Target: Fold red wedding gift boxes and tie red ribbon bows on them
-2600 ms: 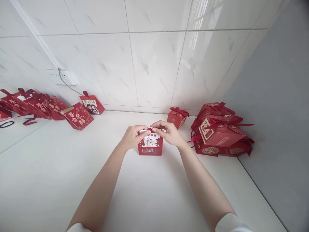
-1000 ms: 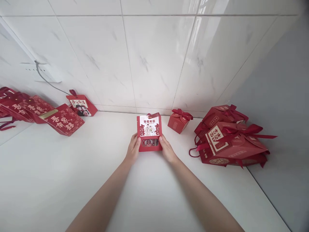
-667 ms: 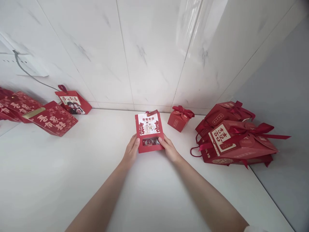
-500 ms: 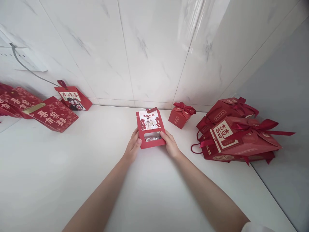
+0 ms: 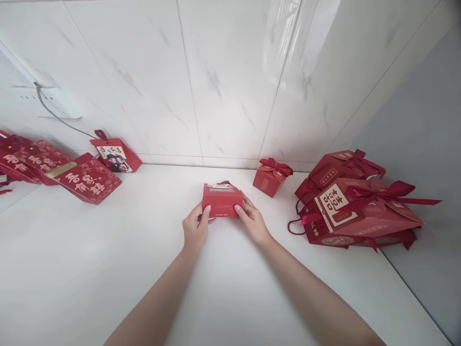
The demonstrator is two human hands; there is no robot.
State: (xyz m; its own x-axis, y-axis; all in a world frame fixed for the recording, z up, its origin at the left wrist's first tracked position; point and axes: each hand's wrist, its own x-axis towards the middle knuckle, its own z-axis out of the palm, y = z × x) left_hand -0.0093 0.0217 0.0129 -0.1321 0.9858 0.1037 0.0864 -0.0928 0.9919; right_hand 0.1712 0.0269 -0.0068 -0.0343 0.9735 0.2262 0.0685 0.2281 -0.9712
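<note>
Between my two hands is a red gift box [image 5: 222, 204], tipped so that its plain lower face with a small line of print shows towards me. Its windowed front and white label are seen only at a steep slant, with a bit of ribbon at the far end. My left hand [image 5: 196, 225] grips the left side, thumb on the near face. On the right side, my right hand [image 5: 253, 220] holds it the same way, fingers behind the edge. Beyond my right hand stands a small red box with a bow [image 5: 272, 178].
Several larger red boxes with ribbons [image 5: 367, 204] are piled at the right by a grey panel [image 5: 425, 158]. At the left are red bags [image 5: 88, 179] and a tent-shaped red box [image 5: 117, 156]. A cable [image 5: 59, 115] runs along the tiled wall [image 5: 230, 81] behind the white table [image 5: 144, 259].
The gift box has been tilted: its labelled, windowed front faced me before, and now its lower face does. Both hands keep hold of it. The view has shifted slightly.
</note>
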